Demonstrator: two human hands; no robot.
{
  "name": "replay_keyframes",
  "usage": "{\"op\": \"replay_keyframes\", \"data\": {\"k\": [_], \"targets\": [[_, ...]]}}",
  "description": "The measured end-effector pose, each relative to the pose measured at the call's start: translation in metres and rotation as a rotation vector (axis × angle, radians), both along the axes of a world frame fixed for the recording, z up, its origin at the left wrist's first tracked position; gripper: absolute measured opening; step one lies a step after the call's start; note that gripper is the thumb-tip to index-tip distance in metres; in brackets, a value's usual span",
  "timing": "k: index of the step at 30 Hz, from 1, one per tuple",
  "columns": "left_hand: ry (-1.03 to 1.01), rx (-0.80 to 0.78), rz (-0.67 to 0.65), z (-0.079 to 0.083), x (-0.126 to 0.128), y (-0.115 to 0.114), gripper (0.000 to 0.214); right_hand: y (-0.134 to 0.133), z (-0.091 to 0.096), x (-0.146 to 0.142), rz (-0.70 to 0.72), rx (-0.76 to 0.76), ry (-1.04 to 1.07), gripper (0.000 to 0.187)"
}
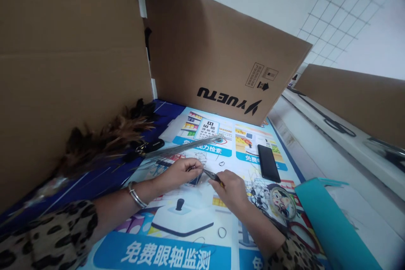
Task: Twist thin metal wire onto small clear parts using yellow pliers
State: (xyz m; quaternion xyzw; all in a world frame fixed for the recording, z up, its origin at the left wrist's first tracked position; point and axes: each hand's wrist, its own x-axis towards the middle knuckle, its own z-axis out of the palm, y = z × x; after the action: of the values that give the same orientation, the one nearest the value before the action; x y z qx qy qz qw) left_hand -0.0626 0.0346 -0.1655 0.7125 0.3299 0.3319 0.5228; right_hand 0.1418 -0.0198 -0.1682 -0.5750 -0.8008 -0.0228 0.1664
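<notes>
My right hand [232, 189] is closed around a pair of pliers [210, 174], whose jaws point left. The jaws meet the fingertips of my left hand [181, 174], which is pinched shut; whatever small thing sits between those fingers is too small to make out. Just beyond both hands, a bundle of thin straight metal wires [193, 144] lies across the printed sheet [218, 202]. A small dark wire loop [222, 163] is on the sheet above the pliers, and a pale ring [222, 232] lies nearer to me.
A black phone [268, 163] lies to the right, beyond a pile of dark wire bits [260, 194] and a round tin [282, 201]. A teal box [335, 219] stands at far right. Brown feathers [107, 139] lie left, beside tall cardboard walls [221, 50].
</notes>
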Motion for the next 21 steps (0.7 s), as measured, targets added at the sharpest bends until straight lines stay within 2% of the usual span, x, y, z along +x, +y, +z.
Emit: {"op": "replay_keyframes", "data": {"k": [21], "targets": [[0.065, 0.132, 0.04, -0.0015, 0.0022, -0.0042, 0.011, -0.0023, 0.0004, 0.0007, 0.014, 0.04, -0.002, 0.032]]}}
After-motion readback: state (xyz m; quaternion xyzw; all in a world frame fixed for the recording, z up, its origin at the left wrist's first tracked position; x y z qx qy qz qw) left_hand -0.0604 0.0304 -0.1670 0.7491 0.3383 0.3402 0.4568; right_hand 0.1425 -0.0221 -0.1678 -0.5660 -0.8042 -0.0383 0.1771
